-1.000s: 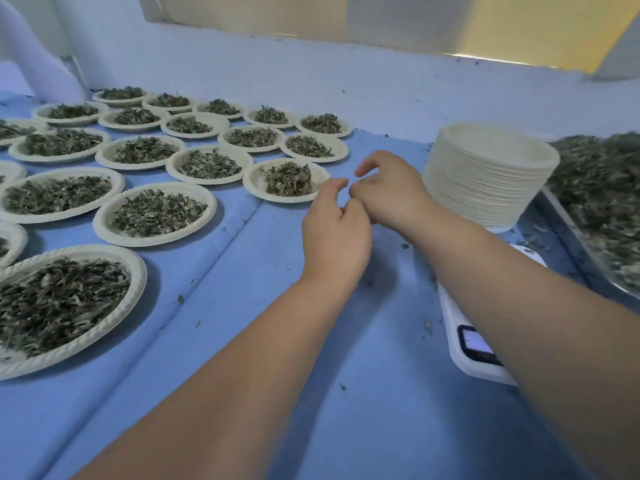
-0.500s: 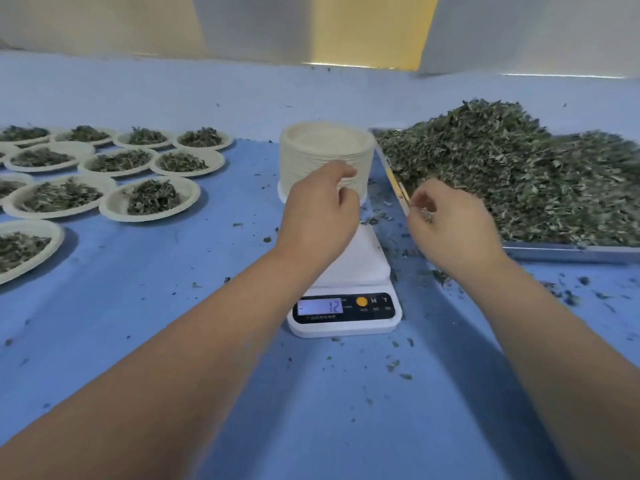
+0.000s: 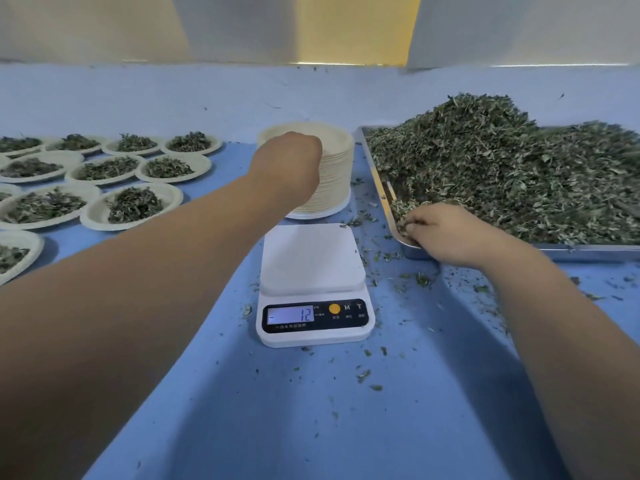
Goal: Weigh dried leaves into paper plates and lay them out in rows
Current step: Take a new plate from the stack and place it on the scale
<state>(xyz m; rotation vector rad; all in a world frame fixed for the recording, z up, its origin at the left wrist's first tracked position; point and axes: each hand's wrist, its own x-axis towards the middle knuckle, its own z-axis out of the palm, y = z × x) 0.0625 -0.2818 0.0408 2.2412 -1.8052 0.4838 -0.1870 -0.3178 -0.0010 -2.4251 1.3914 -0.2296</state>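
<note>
On the scale (image 3: pixel 313 271), the display (image 3: pixel 291 314) reads "-12" and buttons (image 3: pixel 353 307) read "M" and "T".

Eleven filled plates (image 3: pixel 95 216); one each of plate stack (image 3: pixel 336 168), scale (image 3: pixel 311 258), tray (image 3: pixel 588 252), leaf heap (image 3: pixel 502 168).

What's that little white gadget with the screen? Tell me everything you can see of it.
It is a small white digital scale, seemingly plastic, flat on the blue table cover. Its square platform is bare. The black front panel has a lit display reading minus 12, an orange button, and marks M and T. Leaf crumbs lie around it. The stack of paper plates stands behind; neither the left hand nor the right hand touches it.
</note>
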